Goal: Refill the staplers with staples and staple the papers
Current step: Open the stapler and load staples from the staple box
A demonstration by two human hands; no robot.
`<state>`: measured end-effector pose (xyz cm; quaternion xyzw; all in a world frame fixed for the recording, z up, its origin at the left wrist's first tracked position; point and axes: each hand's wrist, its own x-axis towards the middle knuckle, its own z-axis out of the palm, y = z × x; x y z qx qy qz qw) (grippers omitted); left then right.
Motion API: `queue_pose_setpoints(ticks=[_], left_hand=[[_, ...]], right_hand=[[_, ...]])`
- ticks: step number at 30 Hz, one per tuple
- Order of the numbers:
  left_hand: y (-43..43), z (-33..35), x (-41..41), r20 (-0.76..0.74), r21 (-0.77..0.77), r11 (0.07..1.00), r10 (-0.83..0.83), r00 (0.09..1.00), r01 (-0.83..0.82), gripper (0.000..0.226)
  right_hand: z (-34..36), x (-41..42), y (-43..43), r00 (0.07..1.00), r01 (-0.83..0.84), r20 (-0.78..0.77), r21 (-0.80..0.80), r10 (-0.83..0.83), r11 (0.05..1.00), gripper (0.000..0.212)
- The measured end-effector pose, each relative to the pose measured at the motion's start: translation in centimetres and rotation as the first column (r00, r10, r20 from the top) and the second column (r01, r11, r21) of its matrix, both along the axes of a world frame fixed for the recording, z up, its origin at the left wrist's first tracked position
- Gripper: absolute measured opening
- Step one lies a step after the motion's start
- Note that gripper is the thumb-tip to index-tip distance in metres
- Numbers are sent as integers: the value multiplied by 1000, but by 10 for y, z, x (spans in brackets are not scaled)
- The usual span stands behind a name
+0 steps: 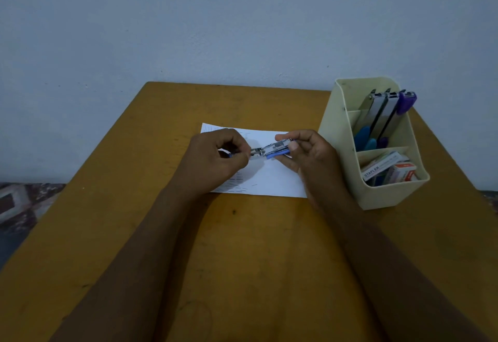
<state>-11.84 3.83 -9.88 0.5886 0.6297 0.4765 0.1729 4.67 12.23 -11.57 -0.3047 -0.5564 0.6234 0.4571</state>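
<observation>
At the left edge of the frame a strip of patterned floor [24, 207] shows beside the ochre wooden table [242, 247]. The left forearm rises from the lower left of the frame toward the centre, wrist bent slightly inward. The left hand [215, 155] is knuckles-up, its fingers curled and pinching the blue left end of a small stapler [270, 149].

The stapler is held just above the middle of the frame, lying across and tilted up to the right. Its metal parts are swung open between the two hands. Below it a white sheet of paper [269, 180] lies flat on the table, with faint printed lines along its left side.

The right forearm comes in from the lower right. The right hand [307, 153] has thumb and fingertips closed on the stapler's right end, palm turned toward the left.

At the right of the frame stands a cream desk organiser [388, 196], near the paper's right edge. Its back compartment holds spare staplers [380, 115] standing on end, and its front one holds staple boxes [390, 171].
</observation>
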Motion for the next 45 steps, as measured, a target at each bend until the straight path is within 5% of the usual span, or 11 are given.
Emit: queue_pose_setpoints(ticks=[3,10,14,18,24,29,36,45], left_hand=[[0,-1,2,11,-50,999,-10,1000,10,5],[0,9,16,240,-273,948,-99,966,165,33],[1,13,19,312,-335,932,-31,949,140,14],[3,12,16,186,-291,955,6,983,50,29],[5,5,7,61,-128,991,50,997,-42,6],[6,-4,9,-163,-47,990,121,979,-130,7],[5,-5,10,-282,74,986,163,946,-148,6],[6,-6,3,-439,-88,993,27,898,-73,15]], right_hand=[[-1,1,1,1000,-27,-16,-4,27,1000,22],[0,4,1,982,-162,-103,-6,160,987,23],[-1,4,0,977,-191,-86,34,193,981,27],[-3,1,-1,985,-167,76,158,157,973,31],[-2,-4,-6,952,-67,303,366,-51,928,41],[-4,-6,-8,937,10,320,371,-138,929,31],[-5,-6,-10,914,13,361,431,-186,902,34],[-5,-6,-10,912,37,354,435,-209,900,34]])
